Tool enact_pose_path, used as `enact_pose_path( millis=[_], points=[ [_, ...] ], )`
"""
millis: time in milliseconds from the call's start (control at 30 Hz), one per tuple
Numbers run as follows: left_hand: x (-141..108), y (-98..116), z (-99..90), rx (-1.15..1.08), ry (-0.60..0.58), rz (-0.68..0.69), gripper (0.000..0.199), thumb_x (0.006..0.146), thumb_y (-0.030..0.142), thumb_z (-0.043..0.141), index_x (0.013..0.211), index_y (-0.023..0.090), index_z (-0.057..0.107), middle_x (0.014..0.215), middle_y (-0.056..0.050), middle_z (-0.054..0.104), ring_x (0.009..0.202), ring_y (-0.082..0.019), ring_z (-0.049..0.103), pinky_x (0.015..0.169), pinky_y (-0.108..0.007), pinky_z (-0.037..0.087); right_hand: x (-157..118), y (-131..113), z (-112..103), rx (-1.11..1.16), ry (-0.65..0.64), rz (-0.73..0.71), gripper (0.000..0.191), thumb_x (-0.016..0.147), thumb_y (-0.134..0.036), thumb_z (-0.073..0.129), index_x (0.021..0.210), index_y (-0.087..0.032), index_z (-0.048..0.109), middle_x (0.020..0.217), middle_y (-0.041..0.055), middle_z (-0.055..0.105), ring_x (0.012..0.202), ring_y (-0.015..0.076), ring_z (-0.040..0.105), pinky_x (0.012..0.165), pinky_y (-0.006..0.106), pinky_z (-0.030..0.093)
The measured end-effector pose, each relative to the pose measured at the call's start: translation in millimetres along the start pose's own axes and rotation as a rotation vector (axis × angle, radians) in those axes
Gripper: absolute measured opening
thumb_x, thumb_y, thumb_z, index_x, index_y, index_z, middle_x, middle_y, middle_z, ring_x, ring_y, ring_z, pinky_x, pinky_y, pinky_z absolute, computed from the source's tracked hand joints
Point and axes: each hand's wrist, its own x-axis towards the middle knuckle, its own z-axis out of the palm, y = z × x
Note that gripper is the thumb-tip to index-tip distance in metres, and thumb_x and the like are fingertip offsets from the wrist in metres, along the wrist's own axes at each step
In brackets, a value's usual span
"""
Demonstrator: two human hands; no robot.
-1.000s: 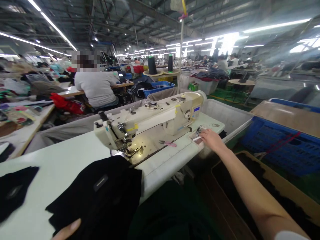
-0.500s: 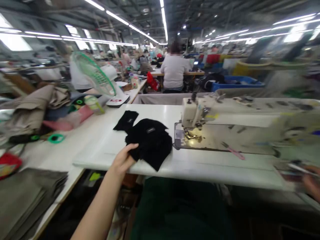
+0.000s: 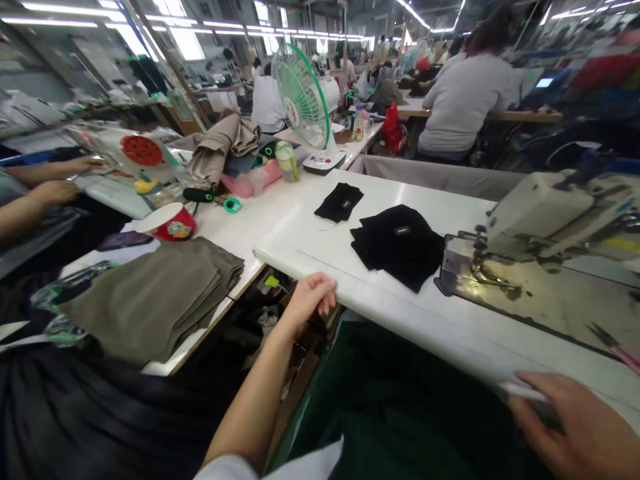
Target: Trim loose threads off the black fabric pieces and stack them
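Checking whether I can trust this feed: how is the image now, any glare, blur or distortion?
Head view: the windows glare at the top; the wide lens bows the white work table; the right hand looks soft at lower right, the left hand sharper.

On the white laminate worktop (image 3: 300, 250), a small black fabric piece (image 3: 340, 202) lies behind and left of a larger folded black fabric stack (image 3: 397, 247), which sits just left of the cream metal sewing machine (image 3: 537, 207). The left hand (image 3: 310, 301) rests on the worktop's near edge, and the right hand (image 3: 575, 427) is farther right, by that edge. Behind and left, a green-caged plastic desk fan (image 3: 303, 100) stands on an adjoining worktop, with folded olive cloth (image 3: 155, 297) on another worktop to the left.
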Motion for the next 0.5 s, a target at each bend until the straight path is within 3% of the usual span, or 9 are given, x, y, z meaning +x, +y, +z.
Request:
enact_pose_path(
  millis=[33, 133, 200, 333, 400, 500],
  points=[
    [-6.1, -19.8, -7.9, 0.011, -0.038, -0.123, 0.020, 0.075, 0.032, 0.078, 0.070, 0.017, 0.066, 0.057, -0.003, 0.067, 0.040, -0.009, 0.053, 0.041, -0.017, 0.035, 5.9, -14.8, 14.9, -0.019, -0.028, -0.094, 0.025, 0.080, -0.054, 0.065, 0.093, -0.032, 0.064, 0.081, 0.0070, 0.067, 0.073, 0.0285, 0.064, 0.067, 0.047, 0.052],
    [-11.7, -75.3, -21.8, 0.011, -0.007, -0.281, 0.026, 0.071, 0.023, 0.080, 0.056, 0.016, 0.060, 0.044, 0.000, 0.059, 0.034, -0.007, 0.046, 0.038, -0.015, 0.030, 22.1, -67.6, 53.5, 0.111, -0.064, -0.250, 0.008, 0.088, -0.033, 0.058, 0.095, -0.032, 0.056, 0.080, 0.0053, 0.065, 0.072, 0.0254, 0.064, 0.061, 0.040, 0.054],
    [-10.6, -101.1, -25.6, -0.013, -0.022, -0.377, 0.031, 0.071, 0.024, 0.081, 0.052, 0.016, 0.057, 0.039, 0.000, 0.056, 0.033, -0.007, 0.045, 0.038, -0.015, 0.031, 32.3, -102.5, 76.2, 0.222, -0.184, -0.328, 0.016, 0.090, -0.026, 0.052, 0.106, -0.030, 0.055, 0.091, 0.0074, 0.067, 0.082, 0.0251, 0.066, 0.067, 0.039, 0.058],
    [-16.5, -119.8, -24.3, -0.138, -0.121, -0.516, 0.036, 0.078, 0.046, 0.076, 0.065, 0.013, 0.065, 0.059, -0.008, 0.067, 0.048, -0.013, 0.061, 0.050, -0.021, 0.047, 49.9, -146.9, 129.6, 0.189, -0.440, -0.563, 0.031, 0.093, -0.013, 0.048, 0.119, -0.025, 0.059, 0.109, 0.0093, 0.068, 0.103, 0.0248, 0.065, 0.092, 0.044, 0.056],
    [-25.3, -121.1, -20.1, -0.295, -0.249, -0.592, 0.042, 0.081, 0.055, 0.069, 0.079, 0.013, 0.069, 0.074, -0.012, 0.072, 0.061, -0.019, 0.067, 0.059, -0.030, 0.055, 53.2, -152.5, 160.5, 0.136, -0.490, -0.683, 0.036, 0.091, -0.010, 0.052, 0.123, -0.025, 0.060, 0.118, 0.0090, 0.067, 0.114, 0.0264, 0.061, 0.105, 0.053, 0.048],
    [-38.8, -126.6, -12.6, -0.601, -0.349, -0.651, 0.032, 0.085, 0.046, 0.067, 0.087, 0.014, 0.069, 0.078, -0.009, 0.069, 0.066, -0.021, 0.068, 0.064, -0.033, 0.056, 47.4, -147.8, 200.8, 0.098, -0.571, -0.707, 0.035, 0.088, -0.009, 0.058, 0.119, -0.025, 0.064, 0.126, 0.0085, 0.065, 0.122, 0.0267, 0.057, 0.111, 0.056, 0.042]
  ],
)
